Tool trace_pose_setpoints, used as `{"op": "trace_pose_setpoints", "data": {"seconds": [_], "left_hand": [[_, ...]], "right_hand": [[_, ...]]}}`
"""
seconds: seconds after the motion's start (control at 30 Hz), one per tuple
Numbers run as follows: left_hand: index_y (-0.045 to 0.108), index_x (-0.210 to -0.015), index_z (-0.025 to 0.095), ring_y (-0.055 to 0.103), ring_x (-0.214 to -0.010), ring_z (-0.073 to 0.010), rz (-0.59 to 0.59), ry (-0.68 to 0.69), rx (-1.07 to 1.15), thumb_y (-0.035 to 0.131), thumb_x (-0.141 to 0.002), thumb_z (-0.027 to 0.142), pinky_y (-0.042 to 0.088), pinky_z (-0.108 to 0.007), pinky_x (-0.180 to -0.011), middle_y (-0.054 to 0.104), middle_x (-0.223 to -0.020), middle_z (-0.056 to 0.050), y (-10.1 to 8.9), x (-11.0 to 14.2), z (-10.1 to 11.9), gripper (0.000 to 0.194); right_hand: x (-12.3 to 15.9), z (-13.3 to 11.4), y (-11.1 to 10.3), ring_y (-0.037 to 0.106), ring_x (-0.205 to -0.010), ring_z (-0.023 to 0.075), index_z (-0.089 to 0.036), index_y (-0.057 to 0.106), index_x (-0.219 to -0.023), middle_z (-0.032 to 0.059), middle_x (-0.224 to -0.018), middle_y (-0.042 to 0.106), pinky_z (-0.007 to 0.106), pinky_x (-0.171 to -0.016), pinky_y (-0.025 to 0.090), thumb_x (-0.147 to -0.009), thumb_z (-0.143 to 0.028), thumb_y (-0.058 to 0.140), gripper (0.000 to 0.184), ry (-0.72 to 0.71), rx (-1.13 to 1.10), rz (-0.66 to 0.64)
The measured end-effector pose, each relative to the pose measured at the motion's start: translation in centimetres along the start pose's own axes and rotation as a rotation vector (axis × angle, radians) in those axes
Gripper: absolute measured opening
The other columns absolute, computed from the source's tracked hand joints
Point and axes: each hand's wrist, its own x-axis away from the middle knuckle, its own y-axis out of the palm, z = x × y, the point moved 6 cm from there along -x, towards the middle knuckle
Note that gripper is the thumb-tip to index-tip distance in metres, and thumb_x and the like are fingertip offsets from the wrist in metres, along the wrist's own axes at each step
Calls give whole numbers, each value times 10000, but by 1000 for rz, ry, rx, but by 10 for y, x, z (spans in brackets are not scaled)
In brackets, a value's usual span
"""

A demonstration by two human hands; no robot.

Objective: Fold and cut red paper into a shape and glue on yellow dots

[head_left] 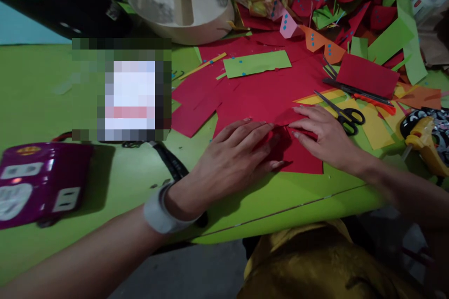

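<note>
A red paper sheet (301,161) lies at the table's front edge under both hands, with a raised fold running between them. My left hand (242,147), wearing a pale band on the wrist, rests over the left part of this sheet, fingers across the fold and thumb below it. Opposite, my right hand (321,135) has its fingertips and thumb at the right end of the fold, paper showing between them. The undersides of the fingers are hidden. Just beyond my right hand lie black-handled scissors (351,119).
Behind are larger red sheets (259,93) and a green strip (257,64). Cut paper bunting (326,46) is heaped at the back right. A yellow tape dispenser (426,138) stands at right. To the left are a purple box (45,182), a blurred-out device (133,88) and a round lamp base (203,28).
</note>
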Motion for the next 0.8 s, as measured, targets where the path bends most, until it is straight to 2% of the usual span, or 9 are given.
{"op": "trace_pose_setpoints", "data": {"seconds": [0.1,0.27,0.4,0.53,0.67,0.8], "left_hand": [[657,-1103,107,675,-1066,-312,-7,10,15,508,-989,389,550,-462,-930,705,-1177,-179,-1,0,-1,338],[630,-1165,183,669,-1119,-285,-60,-44,21,506,-989,413,558,-456,-959,685,-1259,-131,4,1,-3,315],[609,-1239,205,650,-1159,-304,-60,-78,95,526,-978,410,537,-490,-988,660,-1306,-133,8,4,-5,342],[607,-1239,154,660,-1136,-310,-59,-52,77,529,-979,413,548,-476,-967,676,-1271,-155,9,4,-4,375],[581,-1291,184,658,-1140,-308,-59,-79,81,502,-990,402,546,-478,-961,669,-1288,-144,11,5,-6,380],[588,-1300,204,657,-1138,-329,-47,-107,141,551,-962,368,550,-497,-945,668,-1287,-146,12,5,-7,377]], "right_hand": [[0,0,0,596,-1234,254,-194,744,-1043,121,-1303,668,480,-1088,445,-937,-202,542,229,1,1,-3],[0,-1,0,583,-1253,247,-207,741,-1051,105,-1309,665,470,-1089,443,-938,-213,537,233,10,16,-15],[0,-1,-1,584,-1255,257,-209,736,-1057,110,-1323,658,495,-1110,416,-912,-227,578,215,18,6,-13],[0,-1,-3,592,-1236,254,-208,741,-1039,111,-1295,673,488,-1100,421,-918,-210,552,225,-3,3,4],[1,-4,-8,593,-1181,254,-208,761,-996,102,-1223,693,465,-1055,447,-912,-172,508,269,-42,30,49],[3,-11,-15,603,-1026,227,-243,767,-992,58,-1104,702,411,-948,480,-885,-132,492,315,-82,91,47]]}}
